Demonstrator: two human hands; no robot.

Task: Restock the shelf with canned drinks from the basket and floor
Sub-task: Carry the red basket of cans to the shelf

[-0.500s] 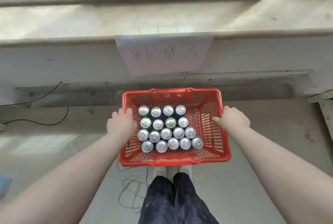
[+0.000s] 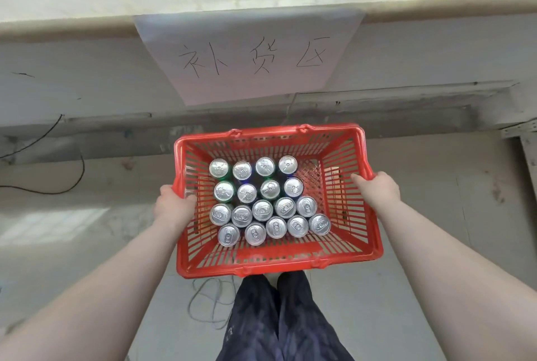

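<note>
**user1:** Why are the left hand (image 2: 173, 209) and right hand (image 2: 378, 189) both wrapped over the side rims of the red basket (image 2: 279, 270)?

**user2:** Weight, I'd guess. It's packed with upright cans (image 2: 263, 210), bunched toward its left and near side, so gripping opposite rims keeps it level. The basket's mid-frame, held up above the person's legs (image 2: 279, 320), just below the paper sign (image 2: 250, 40) hanging off the ledge (image 2: 87, 22) up top. Nothing shelved yet, looks like.

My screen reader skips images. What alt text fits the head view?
The left hand and right hand grip opposite sides of a red basket holding eighteen upright cans. A handwritten paper sign hangs from the ledge ahead.
</note>
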